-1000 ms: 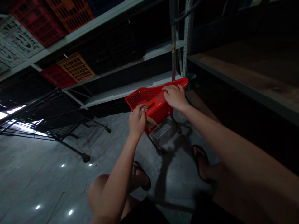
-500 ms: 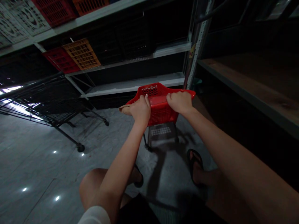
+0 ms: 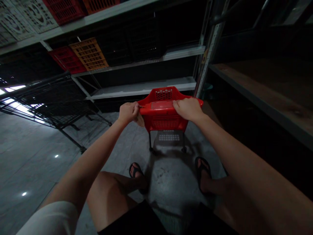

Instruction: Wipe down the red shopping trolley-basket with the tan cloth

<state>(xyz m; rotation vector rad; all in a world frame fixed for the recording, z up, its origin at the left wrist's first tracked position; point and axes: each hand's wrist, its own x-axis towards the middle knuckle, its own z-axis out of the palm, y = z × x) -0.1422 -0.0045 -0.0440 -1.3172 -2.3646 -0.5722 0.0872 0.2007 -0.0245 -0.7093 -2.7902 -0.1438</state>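
Note:
A small red plastic shopping cart [image 3: 161, 120] stands on the floor in front of me, between my sandalled feet. My right hand [image 3: 187, 108] grips the right end of its red handle rim. My left hand [image 3: 128, 112] is closed at the left end of that rim, and a small brownish cloth-like piece [image 3: 140, 120] hangs from its fingers against the cart's left side. The cart's mesh basket faces the shelves and its dark lower tray [image 3: 168, 137] shows between its legs.
A black wire shopping cart [image 3: 49, 104] stands to the left on the shiny floor. Metal shelving ahead holds orange [image 3: 89, 54] and red crates [image 3: 66, 60]. A wooden shelf [image 3: 266, 88] runs close along the right. A shelf upright [image 3: 207, 52] rises behind the cart.
The red cart has swung round to face straight ahead. My left hand slid from the middle of the handle rim to its left end. My right hand has stayed on the right end.

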